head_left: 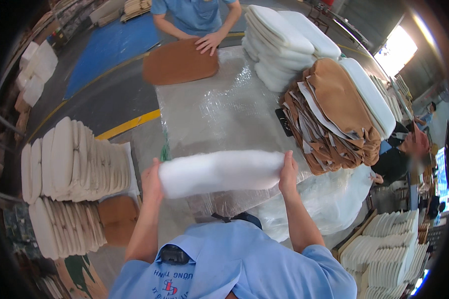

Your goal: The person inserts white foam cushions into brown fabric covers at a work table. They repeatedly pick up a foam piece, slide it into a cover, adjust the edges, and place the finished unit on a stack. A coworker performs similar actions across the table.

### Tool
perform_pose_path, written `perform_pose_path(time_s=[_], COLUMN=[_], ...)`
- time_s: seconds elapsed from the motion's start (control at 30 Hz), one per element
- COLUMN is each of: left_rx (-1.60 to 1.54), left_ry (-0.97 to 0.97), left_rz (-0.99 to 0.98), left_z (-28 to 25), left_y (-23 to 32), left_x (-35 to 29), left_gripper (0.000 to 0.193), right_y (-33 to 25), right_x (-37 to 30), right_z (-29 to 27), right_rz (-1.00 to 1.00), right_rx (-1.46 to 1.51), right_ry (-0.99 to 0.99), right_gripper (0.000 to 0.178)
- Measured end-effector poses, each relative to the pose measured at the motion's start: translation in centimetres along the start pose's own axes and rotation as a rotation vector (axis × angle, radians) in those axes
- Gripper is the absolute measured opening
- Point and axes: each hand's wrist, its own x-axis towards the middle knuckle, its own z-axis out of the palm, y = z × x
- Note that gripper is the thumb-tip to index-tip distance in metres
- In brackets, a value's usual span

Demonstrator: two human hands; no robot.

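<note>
Between my two hands I hold a thick white fibre-wrapped cushion pad (pixel 219 173), lifted over the near part of the plastic-covered table (pixel 189 112). My left hand (pixel 152 179) presses on its left end, and my right hand (pixel 288 173) grips the right end. To the right lies a tall pile of brown cushion covers (pixel 341 99) with pale linings showing. Behind it rises a stack of white pads (pixel 279 37). Across the table a co-worker in a blue shirt rests both hands on a brown cushion (pixel 182 61).
Stacks of cream pads (pixel 75 162) stand at the left, with brown pieces (pixel 118 219) beside them. Clear plastic sheeting (pixel 314 199) bulges at the table's right front. More white pads (pixel 386 249) fill the lower right. A black flat object (pixel 283 122) lies near the brown pile.
</note>
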Motion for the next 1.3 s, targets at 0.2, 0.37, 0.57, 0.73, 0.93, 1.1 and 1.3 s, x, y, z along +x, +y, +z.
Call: perform_pose_path(time_s=[0.2, 0.37, 0.57, 0.73, 0.93, 1.1, 1.3], left_rx=[0.049, 0.25, 0.663, 1.349, 1.656, 1.598, 1.572], left_ry=[0.074, -0.193, -0.4, -0.695, -0.739, -0.72, -0.646], left_rz=[-0.087, -0.023, 0.537, 0.957, 0.612, 0.666, 0.698], left_z=[-0.4, -1.9, 3.7, 13.5, 16.3, 15.7, 15.3], left_y=[-2.0, -0.8, 5.7, 3.4, 3.0, 1.9, 1.1], left_x=[0.5, 1.2, 0.5, -5.8, -6.2, -6.5, -7.8], left_gripper=[0.039, 0.039, 0.041, 0.068, 0.066, 0.069, 0.057], right_y=[2.5, 3.1, 2.7, 2.6, -8.8, -24.3, -27.8], right_x=[-4.6, -5.7, -6.8, -6.5, -3.2, 4.9, 11.7], right_z=[0.6, -0.2, -0.5, -1.2, -7.1, -16.1, -18.2], right_rz=[0.058, -0.014, 0.004, -0.057, -0.214, -0.792, -0.554], right_rx=[-0.12, -0.097, -0.09, -0.215, -0.333, -1.156, -1.657], right_ry=[0.168, 0.16, 0.169, 0.07, -0.066, 0.165, -0.007], right_gripper=[0.055, 0.054, 0.053, 0.052, 0.033, 0.028, 0.028])
